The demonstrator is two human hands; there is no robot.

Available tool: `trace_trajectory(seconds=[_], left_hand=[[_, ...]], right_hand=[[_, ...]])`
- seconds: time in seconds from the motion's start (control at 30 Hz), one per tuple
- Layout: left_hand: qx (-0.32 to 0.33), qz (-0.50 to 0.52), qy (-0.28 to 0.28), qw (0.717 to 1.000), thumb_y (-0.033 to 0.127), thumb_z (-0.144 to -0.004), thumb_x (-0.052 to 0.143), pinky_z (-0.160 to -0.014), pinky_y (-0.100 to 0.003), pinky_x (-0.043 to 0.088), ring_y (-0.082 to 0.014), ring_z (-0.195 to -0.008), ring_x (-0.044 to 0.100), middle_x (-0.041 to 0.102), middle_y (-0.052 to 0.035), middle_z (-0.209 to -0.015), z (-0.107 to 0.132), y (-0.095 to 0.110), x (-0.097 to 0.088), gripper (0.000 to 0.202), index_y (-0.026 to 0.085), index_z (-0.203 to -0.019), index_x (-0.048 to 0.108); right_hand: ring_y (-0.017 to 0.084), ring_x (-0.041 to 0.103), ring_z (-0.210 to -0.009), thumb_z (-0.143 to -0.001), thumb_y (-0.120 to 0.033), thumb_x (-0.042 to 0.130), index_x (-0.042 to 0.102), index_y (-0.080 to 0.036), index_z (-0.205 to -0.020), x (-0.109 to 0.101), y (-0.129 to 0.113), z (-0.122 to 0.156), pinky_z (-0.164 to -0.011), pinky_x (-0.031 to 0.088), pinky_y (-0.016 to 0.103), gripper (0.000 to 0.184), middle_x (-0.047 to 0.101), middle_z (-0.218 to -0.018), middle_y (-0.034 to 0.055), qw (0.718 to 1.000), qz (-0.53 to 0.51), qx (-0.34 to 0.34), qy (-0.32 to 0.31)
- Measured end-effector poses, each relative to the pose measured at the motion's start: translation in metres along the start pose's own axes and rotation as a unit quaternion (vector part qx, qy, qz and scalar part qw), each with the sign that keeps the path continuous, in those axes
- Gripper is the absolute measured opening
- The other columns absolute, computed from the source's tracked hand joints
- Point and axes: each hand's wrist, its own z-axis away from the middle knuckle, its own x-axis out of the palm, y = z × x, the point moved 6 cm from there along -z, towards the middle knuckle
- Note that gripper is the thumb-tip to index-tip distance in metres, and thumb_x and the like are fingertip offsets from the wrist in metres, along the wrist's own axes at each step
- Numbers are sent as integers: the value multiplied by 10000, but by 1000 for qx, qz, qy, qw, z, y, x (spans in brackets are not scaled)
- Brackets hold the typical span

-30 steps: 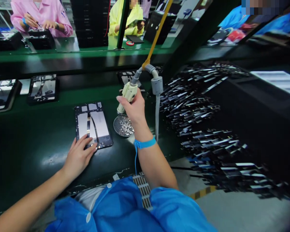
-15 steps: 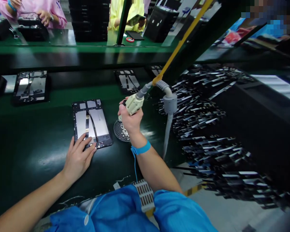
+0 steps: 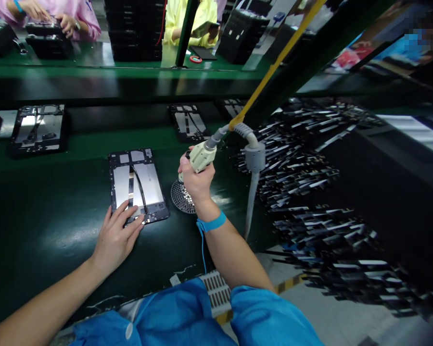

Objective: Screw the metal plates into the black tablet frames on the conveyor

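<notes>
A tablet body with its inside exposed (image 3: 149, 180) lies on the green work surface, with silver plates and a dark ribbon cable along its middle. My left hand (image 3: 117, 233) rests on its near edge, fingers spread and lying flat. My right hand (image 3: 198, 180) is wrapped round a cream electric screwdriver (image 3: 202, 156), held slanted to the right of the tablet. Below that hand is a round perforated screw tray (image 3: 182, 199). The screwdriver's tip is hidden by my hand, so I cannot tell whether it touches the tray. A blue wrist strap (image 3: 212, 223) circles my right wrist.
More tablet bodies (image 3: 39, 127) lie along the far strip. A grey cable (image 3: 252, 192) hangs from the screwdriver beside a yellow cord (image 3: 270, 72). Racked dark panels (image 3: 310, 173) crowd the right. Co-workers in pink (image 3: 88, 19) and yellow (image 3: 173, 24) sit across the bench.
The far-left tablet bodies have slid slightly left. A co-worker in pink has moved one hand over their work. My two hands stay almost where they were.
</notes>
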Motion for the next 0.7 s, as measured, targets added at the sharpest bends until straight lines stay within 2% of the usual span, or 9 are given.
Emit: trace_trajectory(seconds=[0.2, 0.37, 0.43, 0.53, 0.63, 0.7], left_hand=[[-2, 0, 1, 1000, 180, -1005, 624, -1078, -682, 475, -368, -1385, 561, 693, -127, -1337, 0, -3, 3, 240, 242, -1214, 724], [-17, 9, 29, 999, 219, -1001, 646, -1089, -654, 469, -348, -1347, 596, 716, -114, -1295, -9, -12, 9, 196, 249, -1159, 757], [-23, 11, 30, 999, 232, -1004, 644, -1102, -647, 456, -342, -1344, 599, 721, -114, -1286, -13, -14, 11, 188, 248, -1148, 764], [-26, 14, 26, 999, 242, -1009, 638, -1108, -635, 449, -338, -1346, 597, 718, -116, -1296, -15, -15, 12, 193, 250, -1155, 763], [-33, 19, 21, 999, 250, -1009, 638, -1121, -630, 434, -335, -1361, 586, 710, -112, -1314, -15, -15, 11, 211, 263, -1185, 755], [-39, 25, 15, 999, 246, -1010, 636, -1131, -630, 421, -331, -1376, 573, 703, -109, -1328, -15, -15, 11, 222, 277, -1197, 751]], right_hand=[[144, 650, -666, -843, -374, 757, 618, -223, -1112, 0, -5, -2, -648, 562, 314, 338, 699, -883, 9, 1000, -27, -4, 10], [87, 574, -516, -872, -373, 718, 579, -253, -1099, 4, -38, 3, -498, 497, 267, 291, 670, -912, -11, 996, -88, -4, 16], [86, 579, -520, -899, -390, 693, 556, -273, -1119, 12, -55, 15, -495, 506, 265, 284, 656, -932, -14, 993, -118, -7, -9], [92, 597, -544, -914, -386, 692, 551, -296, -1137, 30, -73, 41, -512, 535, 273, 279, 653, -973, -13, 984, -159, -2, -86], [113, 631, -606, -901, -343, 712, 564, -296, -1147, 46, -78, 65, -552, 565, 290, 291, 664, -1006, 1, 973, -172, 14, -154], [139, 664, -669, -890, -322, 713, 560, -288, -1152, 51, -76, 73, -601, 593, 313, 305, 670, -1003, 12, 971, -169, 29, -170]])
